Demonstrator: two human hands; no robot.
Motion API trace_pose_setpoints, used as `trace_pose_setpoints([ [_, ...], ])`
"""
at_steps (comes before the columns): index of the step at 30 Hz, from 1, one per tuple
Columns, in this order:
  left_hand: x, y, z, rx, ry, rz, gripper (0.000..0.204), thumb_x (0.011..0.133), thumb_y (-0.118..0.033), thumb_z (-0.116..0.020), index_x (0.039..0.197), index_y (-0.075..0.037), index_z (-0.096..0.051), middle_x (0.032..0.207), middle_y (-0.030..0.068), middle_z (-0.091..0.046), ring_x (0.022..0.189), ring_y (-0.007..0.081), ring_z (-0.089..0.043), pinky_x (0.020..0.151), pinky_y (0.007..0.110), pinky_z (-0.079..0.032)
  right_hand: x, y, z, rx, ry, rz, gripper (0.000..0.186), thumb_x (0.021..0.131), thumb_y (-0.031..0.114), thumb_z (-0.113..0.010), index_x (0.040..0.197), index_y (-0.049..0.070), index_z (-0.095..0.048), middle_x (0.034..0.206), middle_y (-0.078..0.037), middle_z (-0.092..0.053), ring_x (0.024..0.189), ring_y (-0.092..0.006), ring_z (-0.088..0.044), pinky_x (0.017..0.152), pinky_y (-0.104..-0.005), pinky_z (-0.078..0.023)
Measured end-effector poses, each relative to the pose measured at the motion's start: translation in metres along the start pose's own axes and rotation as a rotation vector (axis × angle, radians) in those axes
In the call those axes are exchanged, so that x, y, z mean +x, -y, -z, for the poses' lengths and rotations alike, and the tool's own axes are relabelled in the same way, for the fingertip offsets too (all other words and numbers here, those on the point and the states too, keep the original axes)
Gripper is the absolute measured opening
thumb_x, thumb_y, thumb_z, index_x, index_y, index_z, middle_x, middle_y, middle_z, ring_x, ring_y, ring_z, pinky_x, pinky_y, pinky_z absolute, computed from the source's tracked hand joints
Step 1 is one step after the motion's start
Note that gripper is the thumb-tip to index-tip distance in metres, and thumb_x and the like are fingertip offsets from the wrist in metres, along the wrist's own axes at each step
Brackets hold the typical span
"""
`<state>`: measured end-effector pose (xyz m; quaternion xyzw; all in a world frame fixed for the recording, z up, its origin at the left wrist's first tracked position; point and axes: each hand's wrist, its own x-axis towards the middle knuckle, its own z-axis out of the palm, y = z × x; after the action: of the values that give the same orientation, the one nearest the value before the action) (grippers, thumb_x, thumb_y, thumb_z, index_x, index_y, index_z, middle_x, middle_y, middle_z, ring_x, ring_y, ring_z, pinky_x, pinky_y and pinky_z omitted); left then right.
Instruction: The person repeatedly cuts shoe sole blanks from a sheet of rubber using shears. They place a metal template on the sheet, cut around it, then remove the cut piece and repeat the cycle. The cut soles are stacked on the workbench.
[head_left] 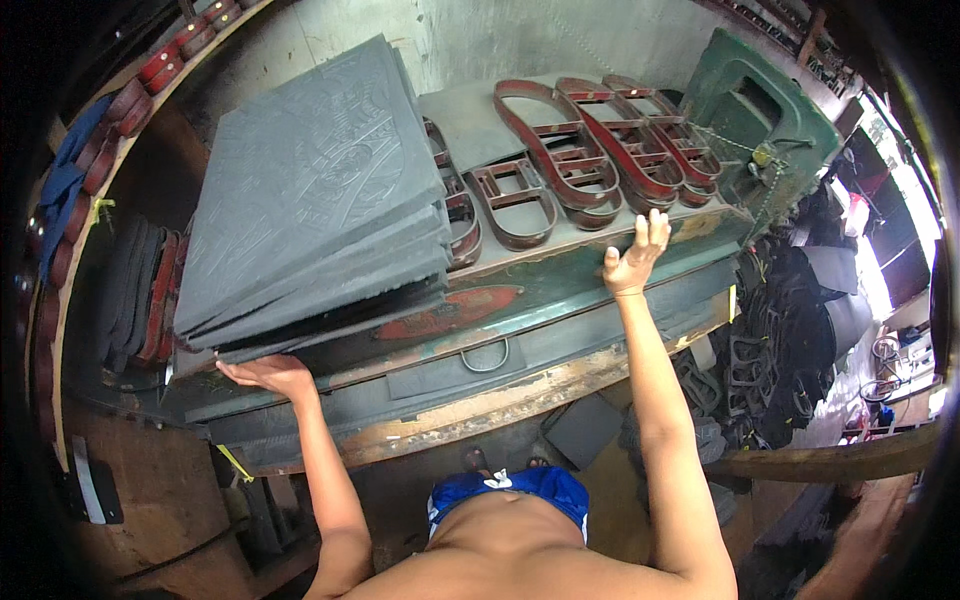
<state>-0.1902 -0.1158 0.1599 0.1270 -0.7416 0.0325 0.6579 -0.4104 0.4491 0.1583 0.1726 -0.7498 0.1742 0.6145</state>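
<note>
A thick stack of dark grey sheets [300,190] with raised patterns lies tilted on the left of a green machine bed [560,262]. Its lower sheets fan apart at the near edge. My left hand [268,375] is at the stack's near left corner, palm up, fingers stretched along the underside of the edge. My right hand [637,262] is raised at the bed's front edge with fingers spread and slightly bent, holding nothing. Just beyond it stand red sole-shaped cutting dies [585,160], several in a row. A shorter U-shaped die [515,205] sits between them and the stack.
A green metal machine part [760,110] rises at the right end of the bed. Below the front edge runs a worn wooden ledge [520,395]. Red dies line a shelf [130,105] at far left. Dark cut scraps [760,350] hang or pile on the right.
</note>
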Motion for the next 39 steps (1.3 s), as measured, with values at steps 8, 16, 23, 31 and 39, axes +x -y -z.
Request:
trace_pose_setpoints([
  [8, -0.040, -0.047, 0.091, -0.666, 0.110, 0.803, 0.050, 0.115, -0.027, -0.031, 0.159, -0.003, -0.026, 0.153, 0.0210, -0.044, 0.122, 0.0267, -0.061, 0.107, 0.041, -0.045, -0.030, 0.087, 0.099, 0.524, 0.400, -0.526, 0.055, 0.095, 0.014, -0.065, 0.146, 0.000, -0.051, 0.150, -0.026, -0.049, 0.140, -0.0407, -0.047, 0.120, -0.0470, -0.034],
  [16, -0.219, -0.109, 0.166, -0.238, 0.728, 0.270, 0.038, 0.098, -0.011, -0.053, 0.135, -0.001, -0.047, 0.124, 0.0219, -0.056, 0.115, 0.0385, -0.054, 0.106, 0.051, -0.037, -0.175, 0.179, 0.166, 0.440, 1.176, -0.194, 0.076, 0.074, 0.041, -0.086, 0.139, 0.012, -0.059, 0.132, -0.014, -0.060, 0.135, -0.0340, -0.048, 0.117, -0.0511, -0.029],
  [23, -0.209, -0.118, 0.163, -0.171, 0.788, 0.294, 0.021, 0.095, -0.014, -0.055, 0.113, -0.007, -0.063, 0.111, 0.0139, -0.063, 0.114, 0.0348, -0.054, 0.107, 0.052, -0.033, -0.178, 0.185, 0.163, 0.395, 1.091, -0.254, 0.056, 0.073, 0.036, -0.088, 0.122, 0.015, -0.070, 0.118, -0.010, -0.063, 0.122, -0.0318, -0.054, 0.112, -0.0489, -0.034],
  [31, -0.206, -0.111, 0.159, -0.058, 0.932, 0.161, 0.020, 0.098, -0.020, -0.055, 0.103, -0.005, -0.068, 0.106, 0.0140, -0.065, 0.110, 0.0349, -0.056, 0.105, 0.051, -0.036, -0.185, 0.183, 0.149, 0.315, 1.172, -0.245, 0.055, 0.074, 0.040, -0.087, 0.122, 0.017, -0.072, 0.120, -0.012, -0.064, 0.124, -0.0313, -0.054, 0.114, -0.0482, -0.033],
  [39, -0.173, -0.112, 0.150, 0.032, 1.332, 0.259, 0.033, 0.101, -0.027, -0.051, 0.118, -0.009, -0.072, 0.127, 0.0160, -0.065, 0.124, 0.0352, -0.056, 0.107, 0.056, -0.035, -0.173, 0.188, 0.145, 0.224, 1.295, -0.225, 0.058, 0.075, 0.046, -0.086, 0.125, 0.020, -0.070, 0.126, -0.012, -0.064, 0.129, -0.0311, -0.054, 0.114, -0.0496, -0.033],
])
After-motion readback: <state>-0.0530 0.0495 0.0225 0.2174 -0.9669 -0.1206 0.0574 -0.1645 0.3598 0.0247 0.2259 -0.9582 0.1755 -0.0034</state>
